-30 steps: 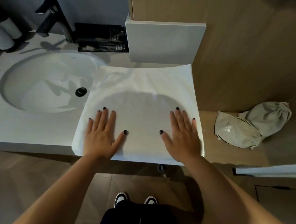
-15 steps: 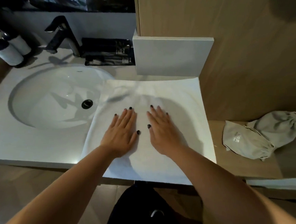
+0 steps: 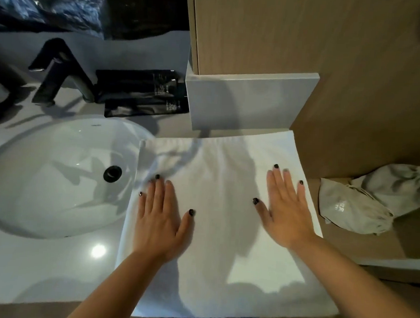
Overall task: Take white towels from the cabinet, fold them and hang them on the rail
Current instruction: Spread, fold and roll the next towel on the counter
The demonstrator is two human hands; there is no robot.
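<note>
Pressing flat on the white towel (image 3: 225,209), left hand (image 3: 161,223) near its left edge, right hand (image 3: 287,211) near its right edge, fingers straight and spread, gripping nothing. Spread across the worktop (image 3: 22,270), just right of the sink (image 3: 54,172), near edge overhanging a little, far edge touching the white block (image 3: 242,104). Best done with even outward strokes, working out the creases bunched at the far left corner, squaring edges before the next fold. Beyond, a black tap (image 3: 58,73) and dark packets (image 3: 139,91); a grey cloth bag (image 3: 375,202) on the wooden shelf (image 3: 409,237) to the right. No rail or cabinet opening in view; layers within the towel impossible to count; packet print unreadable.
</note>
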